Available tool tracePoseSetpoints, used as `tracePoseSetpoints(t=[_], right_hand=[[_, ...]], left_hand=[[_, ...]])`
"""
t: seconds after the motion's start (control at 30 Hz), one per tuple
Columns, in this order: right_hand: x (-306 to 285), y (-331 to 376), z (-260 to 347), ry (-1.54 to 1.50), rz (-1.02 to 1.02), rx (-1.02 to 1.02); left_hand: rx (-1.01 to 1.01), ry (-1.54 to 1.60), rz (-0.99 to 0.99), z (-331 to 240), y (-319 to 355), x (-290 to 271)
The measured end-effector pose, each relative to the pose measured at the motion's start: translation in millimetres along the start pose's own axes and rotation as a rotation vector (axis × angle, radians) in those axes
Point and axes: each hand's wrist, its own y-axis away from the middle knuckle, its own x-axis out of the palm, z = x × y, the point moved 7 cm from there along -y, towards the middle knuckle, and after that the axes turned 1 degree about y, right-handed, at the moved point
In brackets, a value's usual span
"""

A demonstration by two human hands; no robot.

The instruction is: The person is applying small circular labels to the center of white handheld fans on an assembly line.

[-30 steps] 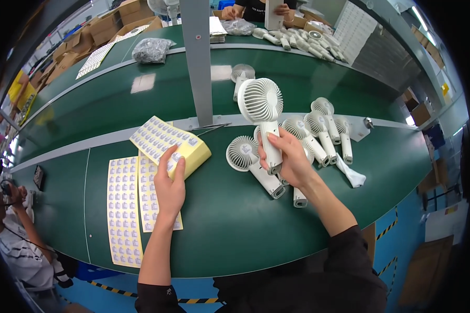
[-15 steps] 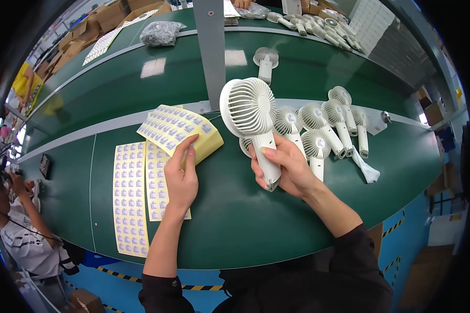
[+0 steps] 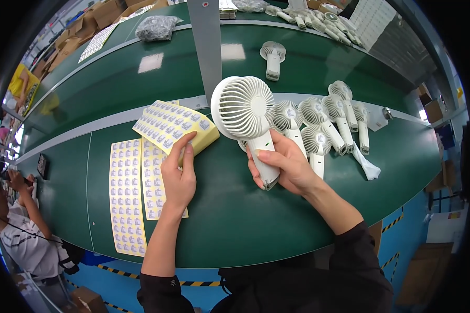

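My right hand point(image 3: 287, 166) is wrapped round the handle of a white handheld fan point(image 3: 257, 106), its grille head tilted up to the left. My left hand point(image 3: 179, 175) pinches the near edge of a yellow-backed sticker sheet point(image 3: 167, 124), which curls up off the table. Two more sticker sheets lie flat under and beside it, a long one point(image 3: 126, 198) at the left and a partly covered one point(image 3: 154, 188). Just right of the held fan, several white handheld fans point(image 3: 317, 141) lie in a cluster, many with a small label at the middle of the grille.
A green table point(image 3: 219, 229) carries all this. Past a metal rail and post point(image 3: 208, 52) runs another green surface with a lone fan point(image 3: 272, 60) and a plastic bag point(image 3: 157, 27). A white crumpled strip point(image 3: 367, 164) lies right. A person point(image 3: 23, 224) sits at the left.
The held fan has come slightly left and its head has turned a little. On the far green surface, the lone fan has shifted a bit to the right. My left hand stays on the sheet.
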Motion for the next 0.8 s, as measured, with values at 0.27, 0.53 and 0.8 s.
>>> tracePoseSetpoints(t=[0.27,0.53,0.8], right_hand=[[0,-3,-2,0.054,-0.010,-0.004],[2,0,0,0.101,-0.015,0.002],[6,1,-2,0.241,-0.031,-0.036]], left_hand=[[0.011,-0.006,-0.005,3,-1,1],[0.033,-0.017,-0.014,-2,-3,0],[0.005,0.012,-0.016,3,1,0]])
